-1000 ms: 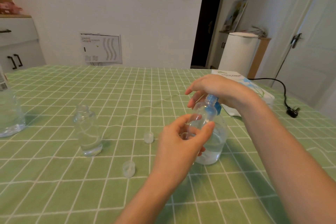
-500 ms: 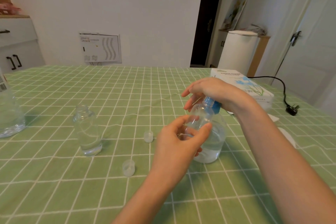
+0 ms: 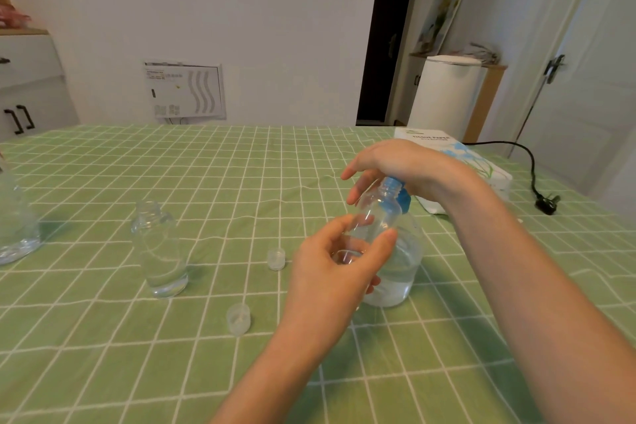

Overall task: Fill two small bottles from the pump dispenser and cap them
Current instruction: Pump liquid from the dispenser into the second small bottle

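The right grip [image 3: 406, 167] covers the top of the pump dispenser [image 3: 406, 270], and only a sliver of blue shows under the palm. The left grip [image 3: 330, 277] hides the base of the small bottle [image 3: 377, 215], so its fill level can't be read. At the left edge, a clear bottle [image 3: 15, 231] is cut off. The tissue box [image 3: 481, 165] is partly behind the right wrist.

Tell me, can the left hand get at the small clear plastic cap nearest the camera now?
Probably not at once: the way to the small clear plastic cap is free, but the left hand grips a small clear bottle and must put it down first.
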Demonstrator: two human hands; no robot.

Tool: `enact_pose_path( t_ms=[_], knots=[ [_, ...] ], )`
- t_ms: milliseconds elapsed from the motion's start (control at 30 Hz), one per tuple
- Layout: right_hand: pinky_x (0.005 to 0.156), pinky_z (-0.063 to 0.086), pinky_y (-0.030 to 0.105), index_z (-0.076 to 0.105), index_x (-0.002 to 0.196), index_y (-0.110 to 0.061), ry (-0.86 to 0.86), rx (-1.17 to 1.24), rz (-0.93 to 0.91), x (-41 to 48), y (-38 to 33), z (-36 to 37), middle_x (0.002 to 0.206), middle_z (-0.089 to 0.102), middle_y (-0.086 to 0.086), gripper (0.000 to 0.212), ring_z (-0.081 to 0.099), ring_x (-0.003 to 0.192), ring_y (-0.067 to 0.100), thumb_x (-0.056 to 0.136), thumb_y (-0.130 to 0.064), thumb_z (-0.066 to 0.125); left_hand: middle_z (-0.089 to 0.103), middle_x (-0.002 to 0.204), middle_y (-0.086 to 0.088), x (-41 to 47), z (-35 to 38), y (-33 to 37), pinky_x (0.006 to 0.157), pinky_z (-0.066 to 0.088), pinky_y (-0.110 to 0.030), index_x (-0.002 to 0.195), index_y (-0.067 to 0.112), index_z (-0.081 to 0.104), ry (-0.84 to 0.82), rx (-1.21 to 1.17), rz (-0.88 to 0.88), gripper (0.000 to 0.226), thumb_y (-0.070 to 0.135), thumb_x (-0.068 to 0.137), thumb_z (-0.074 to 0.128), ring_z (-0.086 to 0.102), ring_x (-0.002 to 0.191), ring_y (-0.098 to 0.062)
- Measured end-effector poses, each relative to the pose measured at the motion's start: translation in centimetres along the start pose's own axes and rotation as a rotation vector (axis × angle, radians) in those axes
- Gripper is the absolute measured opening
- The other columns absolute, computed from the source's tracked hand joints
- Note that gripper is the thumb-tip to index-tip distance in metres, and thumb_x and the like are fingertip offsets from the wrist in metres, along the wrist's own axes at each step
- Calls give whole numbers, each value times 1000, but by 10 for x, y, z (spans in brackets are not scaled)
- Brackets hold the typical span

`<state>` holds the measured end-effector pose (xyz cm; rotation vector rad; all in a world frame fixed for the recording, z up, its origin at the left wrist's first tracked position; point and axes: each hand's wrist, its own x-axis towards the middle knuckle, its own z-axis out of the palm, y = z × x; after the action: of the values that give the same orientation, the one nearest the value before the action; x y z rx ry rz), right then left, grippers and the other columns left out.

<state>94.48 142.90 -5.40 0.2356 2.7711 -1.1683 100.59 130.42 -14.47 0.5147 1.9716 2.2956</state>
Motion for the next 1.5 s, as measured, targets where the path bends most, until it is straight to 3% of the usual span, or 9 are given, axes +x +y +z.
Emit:
enact_pose_path(
  t_ms=[200, 367, 533, 633, 767, 933, 1200, 1300, 1500],
  knots=[
    [53, 49, 22, 64, 116, -11, -18, 43, 30, 0, 3, 5, 104, 70, 13, 27, 64, 67, 21, 95, -15, 47, 65, 66, 2, 0, -1, -3, 46, 44, -15, 101, 27, 66, 9, 2, -6, 29, 31, 73, 73, 61, 51, -10],
    [86, 50, 36, 65, 116, -15, 20, -33, 16, 1, 3, 4, 111, 69, 10, 29, 66, 92, 27, 95, -21, 46, 64, 65, 2, 0, -2, -4, 43, 42, -14, 99, 29, 66, 0, 6, -3, 25, 31, 74, 73, 61, 51, -9],
    [97, 46, 44, 59, 86, -25, 56, -128, 28, -2, -6, 0, 117, 65, 11, 16, 60, 111, 30, 95, -28, 46, 65, 65, 2, 2, -1, -3, 48, 47, -17, 100, 28, 66, 6, 12, 16, 28, 31, 73, 73, 62, 50, -9],
    [98, 47, 46, 60, 84, -25, 47, -124, 21, -2, -5, 0, 115, 66, 11, 18, 60, 111, 30, 95, -27, 46, 65, 67, 3, 2, -2, -3, 50, 50, -18, 99, 28, 66, 0, 15, 14, 26, 31, 74, 73, 61, 50, -9],
    [96, 48, 43, 66, 107, -16, 35, -99, -4, -2, -2, 2, 103, 73, 10, 25, 66, 101, 28, 95, -22, 45, 67, 71, -1, 0, -2, -3, 50, 48, -17, 100, 29, 66, -4, 19, 11, 27, 32, 74, 72, 62, 53, -10],
    [59, 43, 26, 67, 112, -12, 8, -77, -21, -3, 0, 5, 101, 71, 10, 29, 61, 80, 23, 97, -17, 43, 64, 67, 1, -1, -3, -4, 48, 45, -16, 100, 26, 66, -5, 4, 0, 25, 29, 75, 73, 60, 53, -11],
    [81, 47, 31, 67, 111, -14, 33, -70, -22, 1, 3, 5, 108, 71, 11, 29, 64, 95, 25, 96, -21, 43, 65, 66, 3, 0, -3, -4, 48, 44, -14, 98, 30, 66, 1, 18, 8, 25, 32, 74, 72, 62, 53, -10],
    [92, 48, 41, 64, 99, -19, 38, -88, 2, 1, 0, 1, 108, 71, 12, 18, 65, 104, 29, 94, -26, 48, 67, 70, 1, 1, -2, -3, 48, 47, -16, 99, 30, 66, 5, 14, 8, 26, 32, 74, 73, 62, 53, -10],
    [95, 49, 45, 64, 91, -22, 41, -81, 1, 4, 0, -1, 103, 73, 10, 18, 65, 104, 28, 93, -29, 47, 67, 69, 3, 1, -1, -1, 47, 46, -16, 99, 30, 67, 5, 6, -6, 26, 33, 74, 73, 62, 52, -10]
  ],
)
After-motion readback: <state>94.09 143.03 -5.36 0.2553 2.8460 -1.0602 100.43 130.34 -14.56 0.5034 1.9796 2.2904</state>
